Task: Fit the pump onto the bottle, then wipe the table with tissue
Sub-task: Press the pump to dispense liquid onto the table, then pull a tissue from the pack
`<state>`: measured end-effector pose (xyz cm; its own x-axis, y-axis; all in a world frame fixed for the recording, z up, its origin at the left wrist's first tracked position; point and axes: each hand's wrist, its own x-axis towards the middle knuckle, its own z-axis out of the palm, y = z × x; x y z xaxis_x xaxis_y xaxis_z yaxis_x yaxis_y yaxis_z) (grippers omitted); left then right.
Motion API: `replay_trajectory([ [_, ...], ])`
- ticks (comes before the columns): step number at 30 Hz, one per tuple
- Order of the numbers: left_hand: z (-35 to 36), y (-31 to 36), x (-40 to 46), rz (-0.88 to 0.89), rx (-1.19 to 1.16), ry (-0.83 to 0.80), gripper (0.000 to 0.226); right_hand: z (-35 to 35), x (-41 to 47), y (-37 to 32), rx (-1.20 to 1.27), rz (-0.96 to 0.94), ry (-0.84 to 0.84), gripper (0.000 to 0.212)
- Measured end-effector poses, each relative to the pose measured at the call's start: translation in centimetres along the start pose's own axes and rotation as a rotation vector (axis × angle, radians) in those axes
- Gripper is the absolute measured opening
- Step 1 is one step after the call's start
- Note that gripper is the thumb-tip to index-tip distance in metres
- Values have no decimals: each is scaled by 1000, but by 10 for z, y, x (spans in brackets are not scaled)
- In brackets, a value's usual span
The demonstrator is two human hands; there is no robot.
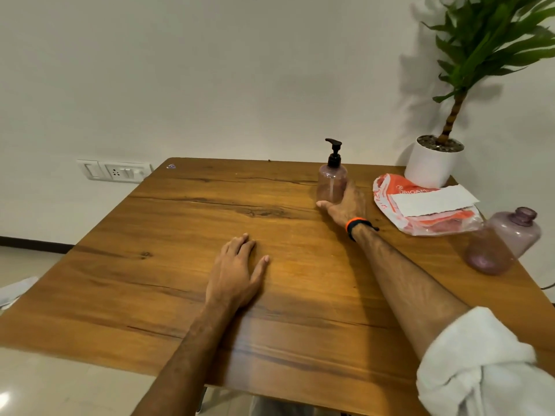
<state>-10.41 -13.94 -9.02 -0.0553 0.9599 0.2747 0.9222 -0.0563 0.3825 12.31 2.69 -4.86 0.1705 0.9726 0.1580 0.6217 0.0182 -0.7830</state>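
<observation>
Item: translucent pink plastic bottle (332, 183) with black pump (334, 151) fitted, upright at the far right of the brown wooden desk (180, 235). Right hand (345, 205) wraps its base, fingers curled round it (partly hidden). Left hand (234, 271) flat on desk, fingers straight. Orange-white tissue pack (420, 205) just beside.

Light: warm, moderately bright indoor | Shadows: soft, plant (492, 46) casts a diffuse one left onto wall (210, 70); forearms shade table (150, 265) | Glare: white spot on floor (6, 397), bottom-left corner | Distortion: wide-angle, table edges bow | Blur: sleeve (486, 367) and empty bottle (504, 241) soft at right edge
</observation>
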Motion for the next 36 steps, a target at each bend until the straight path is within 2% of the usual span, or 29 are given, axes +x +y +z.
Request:
replay_trajectory([
  [6, -1, 0, 0, 10, -13, -19, 55, -12, -16, 7, 45, 6, -27, 89],
  [8, -2, -2, 0, 2, -12, -30, 57, -21, -29, 14, 75, -4, 6, 74],
  [10, -2, -2, 0, 4, -12, -43, 58, -34, -45, 24, 68, -44, 48, 45],
  [12, -2, -3, 1, 8, -11, -54, 58, -49, -61, 36, 0, -95, 83, 20],
  [13, -2, -3, 1, 9, -15, -59, 58, -58, -69, 42, -58, -119, 95, 17],
  [17, -2, 4, 5, -25, -18, -66, 50, -87, -95, 66, -316, -177, 77, 33],
  [21, -1, 53, 19, 2, -105, -28, 42, -111, -108, 82, -518, -190, 53, 40],
  [26, 11, 133, 50, 102, -233, -52, 34, -131, -112, 95, -570, -201, 32, 40],
  [30, 31, 191, 87, 65, -351, -102, 29, -138, -112, 104, -551, -245, 31, 40],
  [36, 66, 247, 134, 75, -359, -137, 24, -141, -107, 111, -533, -273, 23, 40],
])
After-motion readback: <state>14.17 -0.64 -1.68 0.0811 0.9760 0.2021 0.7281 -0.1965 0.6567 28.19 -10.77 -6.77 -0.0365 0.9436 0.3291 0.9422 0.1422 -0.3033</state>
